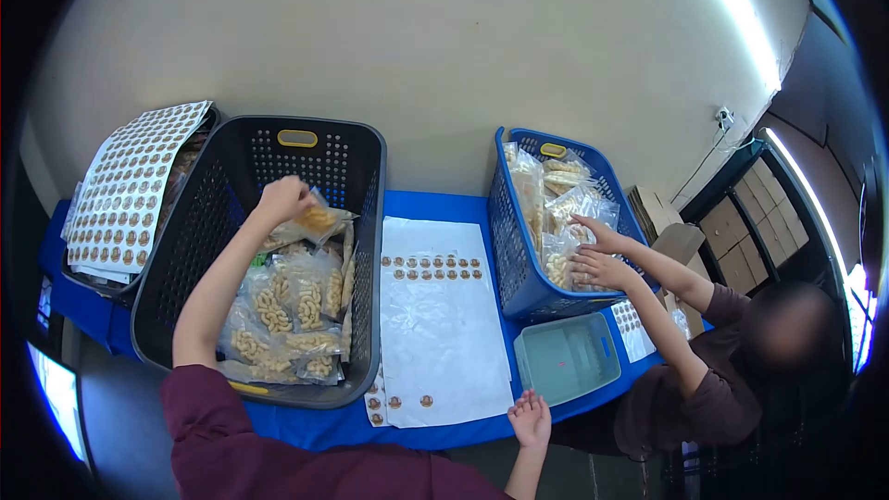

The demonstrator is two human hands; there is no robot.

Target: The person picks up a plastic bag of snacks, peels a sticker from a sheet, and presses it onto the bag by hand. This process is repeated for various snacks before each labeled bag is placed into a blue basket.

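Observation:
My left hand reaches into a large black basket, its fingers closed on the top of a clear plastic packet with yellowish contents. Below it, the basket holds many clear packets of pale curved pieces that look like cashews. My right hand is at the table's front edge with its fingers apart and nothing in it. Nearest to that hand are a white sticker sheet with rows of round brown stickers and a translucent greenish tub.
At the right, a co-worker's hands rest on packets in a blue basket. Sticker sheets lean over a dark container at far left. Another small sticker sheet lies beyond the tub. Cardboard stands behind the co-worker's arms.

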